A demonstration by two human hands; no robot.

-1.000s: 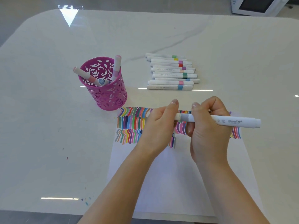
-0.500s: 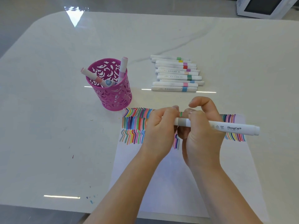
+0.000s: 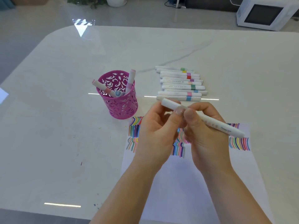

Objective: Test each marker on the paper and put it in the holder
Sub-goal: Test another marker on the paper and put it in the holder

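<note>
The marker (image 3: pixel 215 126) has tilted, and its capped end now juts past the pinching left hand (image 3: pixel 155 133). The right hand (image 3: pixel 205 136) grips the barrel behind it, likely uncapping.

We seem to be in a room at home: a shiny white table (image 3: pixel 64 110), a white microwave (image 3: pixel 262 15), a plant pot (image 3: pixel 116 0), a smooth grey floor (image 3: pixel 40 21).

white table (image 3: pixel 64 110) | microwave (image 3: pixel 265 15) — top right | plant pot (image 3: pixel 116 1) — top edge
</note>
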